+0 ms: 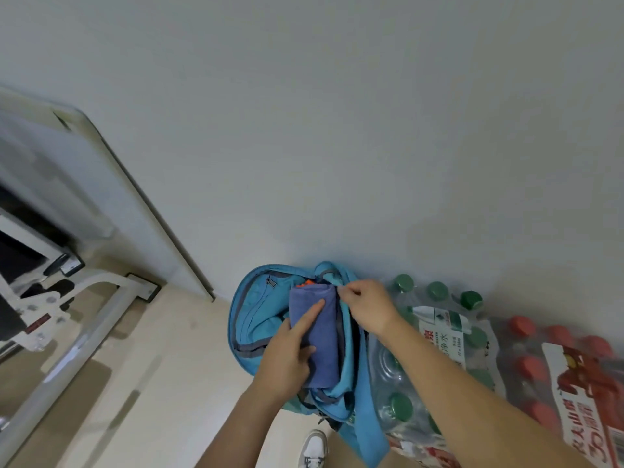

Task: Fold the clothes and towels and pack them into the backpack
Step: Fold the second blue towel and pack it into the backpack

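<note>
A bright blue backpack [256,319] stands on the pale floor [169,366] against a grey-white wall [337,130], with its main opening unzipped and gaping upward. A folded blue-violet towel [326,329] sits upright in that opening, part of it above the rim; a scrap of orange shows just behind its top edge.

The left hand [287,356] grips the towel from the side — index finger laid straight up along the cloth, thumb pressed on its face, the other fingers curled out of sight. The right hand [368,309] is closed in a pinch on the backpack's rim beside the towel's top corner.

Touching the backpack's right side lies a shrink-wrapped pack of green-capped bottles [449,332]; beyond it, a pack of red-capped bottles [553,366]. A white shoe [314,447] shows at the bottom edge.
</note>
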The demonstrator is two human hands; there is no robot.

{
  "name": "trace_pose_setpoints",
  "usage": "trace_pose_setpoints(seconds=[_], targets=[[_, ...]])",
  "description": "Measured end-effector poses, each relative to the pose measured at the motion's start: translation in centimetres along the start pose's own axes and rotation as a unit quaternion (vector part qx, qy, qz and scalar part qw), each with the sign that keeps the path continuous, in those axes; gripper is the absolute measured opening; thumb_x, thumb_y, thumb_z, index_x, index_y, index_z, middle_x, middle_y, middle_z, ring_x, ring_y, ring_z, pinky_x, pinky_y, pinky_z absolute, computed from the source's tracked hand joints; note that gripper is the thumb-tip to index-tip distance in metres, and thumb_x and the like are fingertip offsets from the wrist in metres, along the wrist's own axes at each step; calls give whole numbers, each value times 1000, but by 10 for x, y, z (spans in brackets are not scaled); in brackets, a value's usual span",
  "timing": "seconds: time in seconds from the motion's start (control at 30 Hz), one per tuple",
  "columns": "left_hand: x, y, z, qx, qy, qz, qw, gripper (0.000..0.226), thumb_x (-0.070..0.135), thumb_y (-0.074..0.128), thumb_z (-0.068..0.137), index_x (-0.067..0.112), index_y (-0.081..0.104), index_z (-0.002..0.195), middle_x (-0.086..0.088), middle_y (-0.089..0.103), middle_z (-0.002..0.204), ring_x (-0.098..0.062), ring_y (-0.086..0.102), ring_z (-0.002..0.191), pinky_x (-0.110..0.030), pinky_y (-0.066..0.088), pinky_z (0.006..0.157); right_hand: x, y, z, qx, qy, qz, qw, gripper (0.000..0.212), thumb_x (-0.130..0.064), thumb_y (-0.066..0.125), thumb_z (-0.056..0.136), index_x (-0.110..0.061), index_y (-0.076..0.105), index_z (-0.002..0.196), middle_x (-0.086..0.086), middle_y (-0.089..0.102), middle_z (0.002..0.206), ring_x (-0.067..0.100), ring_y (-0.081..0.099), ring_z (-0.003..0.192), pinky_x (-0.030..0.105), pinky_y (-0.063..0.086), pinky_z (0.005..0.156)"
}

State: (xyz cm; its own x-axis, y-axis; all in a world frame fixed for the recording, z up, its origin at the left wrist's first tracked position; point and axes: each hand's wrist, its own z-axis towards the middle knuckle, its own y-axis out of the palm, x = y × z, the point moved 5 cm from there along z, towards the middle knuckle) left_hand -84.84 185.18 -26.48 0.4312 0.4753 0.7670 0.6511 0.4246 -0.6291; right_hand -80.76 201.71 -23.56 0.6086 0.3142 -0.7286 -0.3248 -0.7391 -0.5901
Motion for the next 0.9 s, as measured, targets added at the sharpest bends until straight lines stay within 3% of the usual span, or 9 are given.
trace_pose_setpoints(seconds=[0.13,0.2,0.27,0.37,0.5,0.67,0.73,0.8,0.9], targets=[[-10,2,10,-36,-20,-67,997,88,-9,48,79,62,25,128,-1,54,121,-18,54,98,-20,45,76,15,7,-1,-30,193,251,948,17,-9,43,96,-21,53,103,8,56,93,18,52,74,33,48,66],[-16,0,13,-37,-30,-100,994,88,-13,46,78,59,30,126,5,50,130,-13,52,109,-6,40,77,13,8,2,-60,222,234,945,51,-3,46,93,-29,31,134,8,52,105,18,52,72,26,46,52],[-21,-4,15,-40,-39,-118,991,89,-14,45,77,59,32,125,10,46,136,-10,48,119,-3,38,83,1,2,6,-72,175,120,974,81,-3,59,88,-27,11,149,13,47,131,28,59,95,29,49,65],[-6,-11,21,-48,-9,-98,994,88,-2,45,73,67,29,124,6,52,131,-15,56,109,-23,49,82,-34,-25,0,-67,32,-190,979,78,-23,68,84,-20,23,149,9,43,145,26,46,127,29,41,100],[26,-8,33,-103,36,-52,993,82,12,48,71,64,24,131,-6,59,120,-28,58,95,-46,49,77,-50,-95,-26,30,-14,-291,956,72,-37,69,81,-31,34,143,3,55,134,25,53,117,32,45,92],[37,24,36,-170,23,153,973,80,30,58,84,56,8,140,-15,47,123,-32,50,101,-39,47,81,-1,-108,-34,109,-11,-371,922,50,-38,50,95,-30,34,141,6,57,122,26,57,105,36,44,86],[56,17,36,-52,93,309,945,77,43,65,77,44,24,143,-11,37,133,-34,41,117,-42,41,88,21,-103,-36,107,-4,-336,936,46,-40,46,96,-27,38,139,5,57,123,25,56,107,35,44,87],[73,16,31,12,195,346,917,73,47,70,68,31,45,135,-8,34,144,-34,37,127,-48,36,96,34,-102,-40,102,15,-185,977,41,-34,54,94,-24,48,133,2,59,124,20,56,109,29,43,90],[67,31,30,-23,275,363,890,67,54,59,79,22,48,137,0,27,155,-28,26,141,-52,18,110,42,-105,-45,110,37,40,992,31,-28,68,86,-25,59,116,-3,63,112,11,61,99,18,46,81]])
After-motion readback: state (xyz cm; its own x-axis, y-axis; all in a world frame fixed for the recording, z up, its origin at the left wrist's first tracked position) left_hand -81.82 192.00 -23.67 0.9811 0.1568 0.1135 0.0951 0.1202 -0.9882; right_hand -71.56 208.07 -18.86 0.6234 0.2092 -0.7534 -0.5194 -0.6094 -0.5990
